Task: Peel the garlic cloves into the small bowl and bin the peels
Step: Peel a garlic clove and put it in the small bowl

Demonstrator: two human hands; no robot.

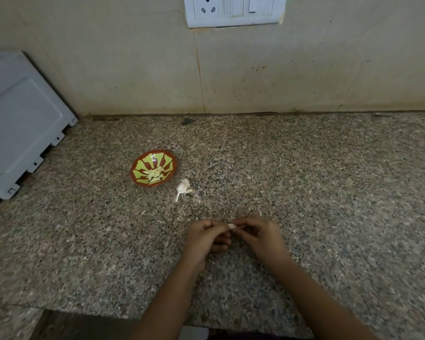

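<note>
Bare counter [304, 180] lay open rightward; the small bowl [153, 167], peels [183, 188] and a grey appliance [20, 123] crowded the left.

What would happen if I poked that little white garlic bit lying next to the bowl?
The garlic remnant looks dry and papery, so it would probably skid away easily on the smooth granite counter. Its thin stalk and loose skins seem likely to crumble or flake off. It lies flat, so it likely won't roll far.

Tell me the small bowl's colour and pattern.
Bowl: reddish-brown with yellow-green petal shapes fanning from the centre; head view.
</note>
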